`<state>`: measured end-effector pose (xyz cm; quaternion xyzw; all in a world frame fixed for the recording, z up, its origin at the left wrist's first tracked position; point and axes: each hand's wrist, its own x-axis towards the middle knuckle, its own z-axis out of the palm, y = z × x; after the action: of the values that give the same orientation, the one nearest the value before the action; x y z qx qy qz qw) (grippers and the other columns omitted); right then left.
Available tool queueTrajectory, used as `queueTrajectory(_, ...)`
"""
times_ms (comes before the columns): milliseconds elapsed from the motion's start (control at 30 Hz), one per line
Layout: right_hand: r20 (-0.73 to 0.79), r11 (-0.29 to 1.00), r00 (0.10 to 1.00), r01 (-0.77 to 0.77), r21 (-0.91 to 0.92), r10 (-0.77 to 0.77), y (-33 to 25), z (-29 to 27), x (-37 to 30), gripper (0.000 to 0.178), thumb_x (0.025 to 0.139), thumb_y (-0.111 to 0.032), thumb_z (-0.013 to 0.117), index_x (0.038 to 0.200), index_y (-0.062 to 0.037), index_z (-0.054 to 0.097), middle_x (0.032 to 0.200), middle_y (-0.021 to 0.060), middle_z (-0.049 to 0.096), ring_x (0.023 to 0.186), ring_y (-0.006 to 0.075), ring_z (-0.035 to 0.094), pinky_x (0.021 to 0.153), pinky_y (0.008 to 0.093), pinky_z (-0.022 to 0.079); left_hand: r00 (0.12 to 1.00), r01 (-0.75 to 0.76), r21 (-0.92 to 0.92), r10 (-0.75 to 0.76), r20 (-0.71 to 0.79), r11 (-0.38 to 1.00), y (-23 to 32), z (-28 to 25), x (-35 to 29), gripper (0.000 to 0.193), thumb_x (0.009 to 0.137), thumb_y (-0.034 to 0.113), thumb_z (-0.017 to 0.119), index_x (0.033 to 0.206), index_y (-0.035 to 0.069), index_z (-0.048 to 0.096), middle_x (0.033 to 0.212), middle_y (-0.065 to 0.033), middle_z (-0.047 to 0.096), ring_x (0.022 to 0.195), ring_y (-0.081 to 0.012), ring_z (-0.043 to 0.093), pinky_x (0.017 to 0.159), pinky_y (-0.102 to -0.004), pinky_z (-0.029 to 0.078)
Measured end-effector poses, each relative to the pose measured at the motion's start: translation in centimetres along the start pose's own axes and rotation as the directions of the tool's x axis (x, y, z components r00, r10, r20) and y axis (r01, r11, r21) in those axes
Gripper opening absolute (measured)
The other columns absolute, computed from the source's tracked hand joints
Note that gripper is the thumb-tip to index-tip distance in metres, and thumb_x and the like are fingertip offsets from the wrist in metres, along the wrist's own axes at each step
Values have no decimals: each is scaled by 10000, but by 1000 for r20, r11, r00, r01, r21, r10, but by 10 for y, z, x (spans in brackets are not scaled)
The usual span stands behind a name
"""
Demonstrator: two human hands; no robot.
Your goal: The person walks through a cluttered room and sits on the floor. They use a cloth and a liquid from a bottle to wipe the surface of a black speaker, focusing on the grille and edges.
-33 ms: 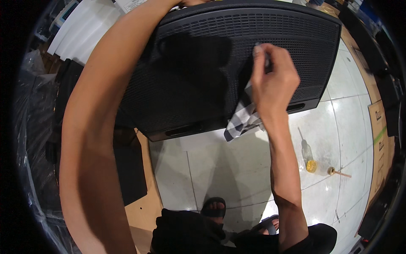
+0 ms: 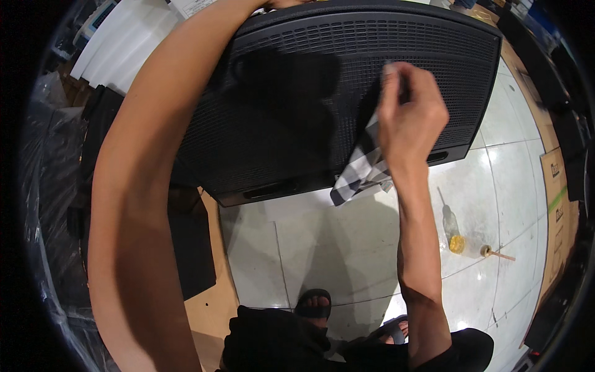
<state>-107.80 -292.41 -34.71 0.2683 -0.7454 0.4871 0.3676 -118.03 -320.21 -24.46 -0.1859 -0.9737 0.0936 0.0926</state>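
A large black mesh-fronted case (image 2: pixel 291 124), which looks like a loudspeaker, spans the upper middle, with slots near its lower edge. My left arm reaches up along its left side. My left hand (image 2: pixel 286 3) is at its top edge, mostly cut off by the picture's rim, so its fingers are hidden. In front of the grille, my right hand (image 2: pixel 414 115) is closed on a black-and-white checked cloth (image 2: pixel 359 168), whose loose end hangs below the palm past the case's lower edge. Thumb and forefinger meet near the mesh; whether they pinch anything else is unclear.
On the tiled floor (image 2: pixel 334 242), a clear bottle (image 2: pixel 472 246) with yellow at its base and a stick in its neck lies at right. Cardboard (image 2: pixel 558 204) borders the right side. Plastic-wrapped goods (image 2: pixel 59 204) stand left, and a white curved piece (image 2: pixel 127 43) upper left.
My right hand has shifted slightly to the right across the grille, and the checked cloth has moved with it. My left arm and the black case look almost unchanged.
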Motion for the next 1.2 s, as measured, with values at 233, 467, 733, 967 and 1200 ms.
queueTrajectory(233, 82, 973, 972, -225, 55, 220, -8, -18, -10, 117, 875, -33, 678, 951, 44, 722, 874, 141, 679, 678, 224, 669, 595, 292, 520, 998, 55, -34, -56, -20, 998, 7, -2, 1, 541, 992, 509, 439, 1119, 49, 694, 1045, -256, 676, 945, -436, 642, 852, -478, 506)
queueTrajectory(467, 20, 995, 997, -69, 66, 68, -11, -8, -12, 118, 878, -43, 682, 950, 42, 720, 875, 144, 663, 652, 208, 646, 578, 303, 518, 995, 97, -58, -99, -23, 994, 11, -5, -1, 557, 987, 527, 444, 1114, 50, 700, 1045, -254, 680, 953, -420, 649, 863, -466, 505)
queueTrajectory(733, 30, 979, 999, 22, -200, -16, -19, 4, -12, 115, 856, -22, 681, 925, 68, 663, 874, 144, 623, 671, 274, 651, 583, 353, 523, 996, 92, -122, -92, 2, 988, 21, -9, -1, 523, 997, 511, 436, 1168, 84, 685, 1076, -246, 676, 972, -408, 647, 872, -454, 501)
queueTrajectory(967, 52, 994, 993, -105, -23, 106, -10, -8, -3, 92, 835, -16, 686, 872, 62, 653, 837, 176, 620, 676, 333, 646, 595, 367, 521, 998, 58, -127, -62, -27, 990, 18, -7, -3, 502, 998, 506, 437, 1182, 107, 680, 1063, -242, 678, 965, -407, 647, 868, -454, 500)
queueTrajectory(1200, 50, 987, 986, -155, -47, 158, -10, -9, 4, 105, 818, -42, 697, 841, 52, 655, 823, 189, 625, 689, 355, 644, 630, 407, 513, 996, 92, -132, -90, 16, 987, 19, -9, -4, 488, 999, 498, 440, 1179, 114, 681, 1032, -240, 685, 933, -403, 655, 846, -456, 505)
